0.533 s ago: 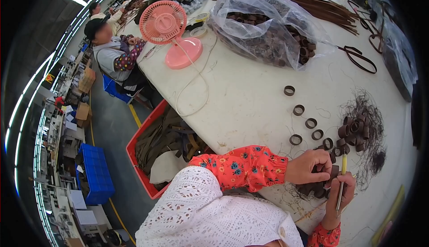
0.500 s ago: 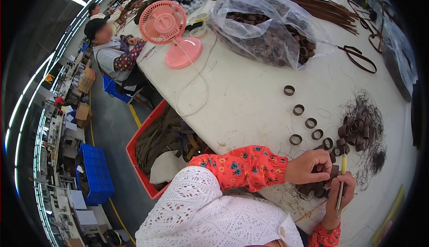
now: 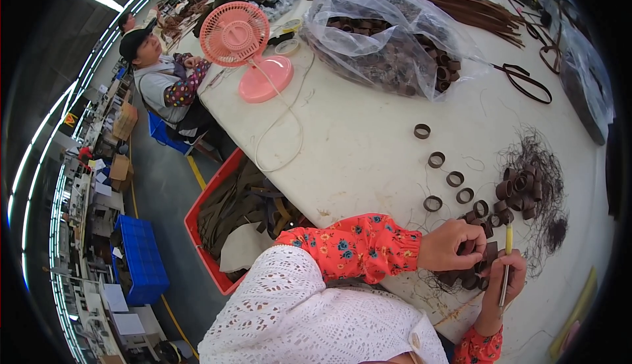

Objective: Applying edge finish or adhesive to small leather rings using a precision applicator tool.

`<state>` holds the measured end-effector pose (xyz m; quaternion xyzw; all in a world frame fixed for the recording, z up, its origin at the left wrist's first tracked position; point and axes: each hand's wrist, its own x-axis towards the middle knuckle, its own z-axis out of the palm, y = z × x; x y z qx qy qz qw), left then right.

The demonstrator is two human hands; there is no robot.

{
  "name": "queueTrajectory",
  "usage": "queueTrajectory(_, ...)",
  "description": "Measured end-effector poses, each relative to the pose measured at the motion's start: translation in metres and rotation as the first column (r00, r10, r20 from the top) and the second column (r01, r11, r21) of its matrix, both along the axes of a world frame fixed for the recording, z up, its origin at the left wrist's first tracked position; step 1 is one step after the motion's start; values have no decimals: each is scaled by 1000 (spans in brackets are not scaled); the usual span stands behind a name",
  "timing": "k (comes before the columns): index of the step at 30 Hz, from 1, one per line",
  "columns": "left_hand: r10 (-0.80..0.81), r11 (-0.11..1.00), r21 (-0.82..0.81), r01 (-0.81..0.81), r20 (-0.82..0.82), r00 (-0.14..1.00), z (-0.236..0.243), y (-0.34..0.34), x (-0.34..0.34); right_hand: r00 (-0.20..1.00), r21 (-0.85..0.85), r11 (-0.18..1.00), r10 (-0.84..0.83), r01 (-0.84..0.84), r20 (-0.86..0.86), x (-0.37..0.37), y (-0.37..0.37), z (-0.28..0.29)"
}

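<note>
Leather scraps filled a red crate (image 3: 227, 232) on the floor, well to the left of my hands and below the bench (image 3: 355, 133) edge. Farther off on that side a seated co-worker (image 3: 164, 84) worked near a pink desk fan (image 3: 240, 45), whose cord trailed across the bench toward me. Straight out beyond the hands lay a clear plastic bag (image 3: 388, 35) full of dark rings. Nearer, a loose line of brown leather rings (image 3: 444, 170) ran down toward my left hand (image 3: 451, 245), which was closed around one small ring at the fingertips, in the little heap (image 3: 471, 277) just under it. Touching that heap from the right, my right hand (image 3: 503, 285) gripped a thin yellow-handled tool (image 3: 505, 262), held upright; its working tip was hidden, so I could not tell what it met. Just beyond the right hand sat a pile of finished-looking rings (image 3: 520, 189) amid a tangle of dark trimmed thread (image 3: 550, 216), and black scissors (image 3: 523, 81) lay well apart, up and right. To do this step well, I judged the ring should be pinched firmly and turned slowly against the tool, with the tool kept steady and close to the left fingertips.
</note>
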<state>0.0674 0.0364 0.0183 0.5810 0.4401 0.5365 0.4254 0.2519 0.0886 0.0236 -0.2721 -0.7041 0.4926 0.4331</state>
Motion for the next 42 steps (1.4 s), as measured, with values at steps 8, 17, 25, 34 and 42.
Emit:
queueTrajectory(8, -16, 1000, -24, 19, 105, 994, -8, 2, 3, 1000, 17, 1000, 23, -23, -1, 0, 0, -1)
queueTrajectory(17, -16, 998, -63, 24, 127, 992, -5, 2, 2, 999, 54, 997, 49, -50, 18, 1, 1, -3)
queueTrajectory(25, -19, 999, -35, 23, 89, 996, -11, 4, 4, 997, 73, 994, 77, -78, 20, 0, 2, -3)
queueTrajectory(34, -3, 999, -45, 7, 92, 996, -10, 1, 1, 996, 86, 993, 76, -79, 40, -3, 2, -2)
queueTrajectory(42, -10, 1000, -11, 11, 90, 996, -11, 3, 3, 993, 163, 982, 76, -90, 93, -1, 2, 1)
